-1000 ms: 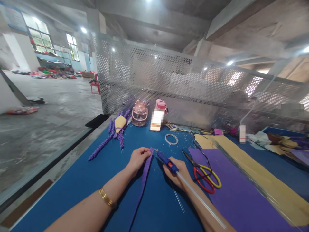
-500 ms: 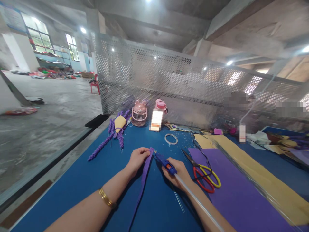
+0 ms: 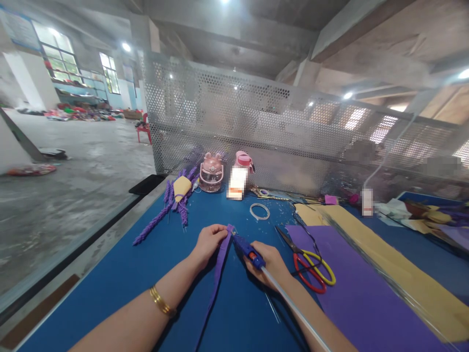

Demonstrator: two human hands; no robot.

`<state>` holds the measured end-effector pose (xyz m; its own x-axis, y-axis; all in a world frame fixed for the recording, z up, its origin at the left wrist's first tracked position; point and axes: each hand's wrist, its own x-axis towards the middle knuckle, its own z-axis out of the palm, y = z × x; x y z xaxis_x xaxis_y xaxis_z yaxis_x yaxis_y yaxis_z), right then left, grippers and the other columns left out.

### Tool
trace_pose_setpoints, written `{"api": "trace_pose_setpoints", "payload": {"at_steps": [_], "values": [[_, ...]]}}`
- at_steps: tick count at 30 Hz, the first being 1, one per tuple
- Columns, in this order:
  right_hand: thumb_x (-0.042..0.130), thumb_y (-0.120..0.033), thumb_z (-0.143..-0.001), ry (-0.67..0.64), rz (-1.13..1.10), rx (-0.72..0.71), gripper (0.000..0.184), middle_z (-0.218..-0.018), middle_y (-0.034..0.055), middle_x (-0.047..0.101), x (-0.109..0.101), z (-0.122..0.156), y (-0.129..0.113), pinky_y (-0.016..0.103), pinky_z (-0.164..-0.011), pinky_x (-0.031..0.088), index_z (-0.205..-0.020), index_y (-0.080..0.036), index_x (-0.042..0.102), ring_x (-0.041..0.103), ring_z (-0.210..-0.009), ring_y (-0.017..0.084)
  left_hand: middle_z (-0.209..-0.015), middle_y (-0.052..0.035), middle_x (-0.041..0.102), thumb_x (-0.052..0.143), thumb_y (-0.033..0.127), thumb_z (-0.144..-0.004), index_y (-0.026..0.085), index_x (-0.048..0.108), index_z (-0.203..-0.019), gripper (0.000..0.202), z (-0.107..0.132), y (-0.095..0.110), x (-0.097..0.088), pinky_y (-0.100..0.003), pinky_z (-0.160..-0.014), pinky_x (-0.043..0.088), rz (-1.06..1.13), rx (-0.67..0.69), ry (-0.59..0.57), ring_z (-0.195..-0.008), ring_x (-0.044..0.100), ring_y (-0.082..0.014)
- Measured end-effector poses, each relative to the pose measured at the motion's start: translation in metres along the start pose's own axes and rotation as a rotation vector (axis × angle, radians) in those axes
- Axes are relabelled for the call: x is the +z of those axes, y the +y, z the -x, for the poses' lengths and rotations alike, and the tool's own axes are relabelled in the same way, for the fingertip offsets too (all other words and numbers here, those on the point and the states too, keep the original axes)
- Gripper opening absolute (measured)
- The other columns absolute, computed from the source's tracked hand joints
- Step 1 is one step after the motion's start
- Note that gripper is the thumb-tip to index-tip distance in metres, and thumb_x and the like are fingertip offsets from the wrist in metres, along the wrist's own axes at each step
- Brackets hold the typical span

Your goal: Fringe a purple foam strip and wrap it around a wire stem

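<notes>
A long purple fringed strip (image 3: 217, 281) lies along the blue table (image 3: 120, 274) toward me. My left hand (image 3: 208, 240) is closed, pinching the strip's far end. My right hand (image 3: 269, 264) is wrapped round a blue glue gun (image 3: 247, 251) with a clear glue stick (image 3: 293, 313) trailing back over my forearm. The gun's nozzle touches the strip's top end beside my left fingers.
Red and yellow scissors (image 3: 309, 266) lie right of my right hand, on a purple sheet (image 3: 359, 293) beside a yellow sheet (image 3: 388, 264). Purple lavender-like stems (image 3: 164, 210), two pink bottles (image 3: 211, 172), a white ring (image 3: 260, 211) and a perforated metal screen (image 3: 278, 132) stand farther back.
My right hand and the glue gun have shifted slightly left, bringing the nozzle onto the strip's end. My left hand has stayed in place.
</notes>
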<state>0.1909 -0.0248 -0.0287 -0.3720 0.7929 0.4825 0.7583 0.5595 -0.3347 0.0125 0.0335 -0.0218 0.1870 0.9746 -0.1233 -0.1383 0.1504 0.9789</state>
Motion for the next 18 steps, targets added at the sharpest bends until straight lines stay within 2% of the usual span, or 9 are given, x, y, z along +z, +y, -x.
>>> {"api": "trace_pose_setpoints", "payload": {"at_steps": [18], "values": [[0.049,-0.022,-0.072,-0.006,0.013,-0.012,0.003,-0.063,-0.0005,0.051,0.0020,0.0012,0.0024,0.020,-0.054,0.032,-0.070,-0.020,0.048,0.047,-0.056,0.012,-0.051,0.0015,0.057,0.061,0.026,-0.060,0.013,0.065,-0.069,0.017,-0.0037,-0.0051,-0.0019,-0.019,-0.044,0.028,-0.005,0.016,0.000,-0.042,0.041,-0.0067]]}}
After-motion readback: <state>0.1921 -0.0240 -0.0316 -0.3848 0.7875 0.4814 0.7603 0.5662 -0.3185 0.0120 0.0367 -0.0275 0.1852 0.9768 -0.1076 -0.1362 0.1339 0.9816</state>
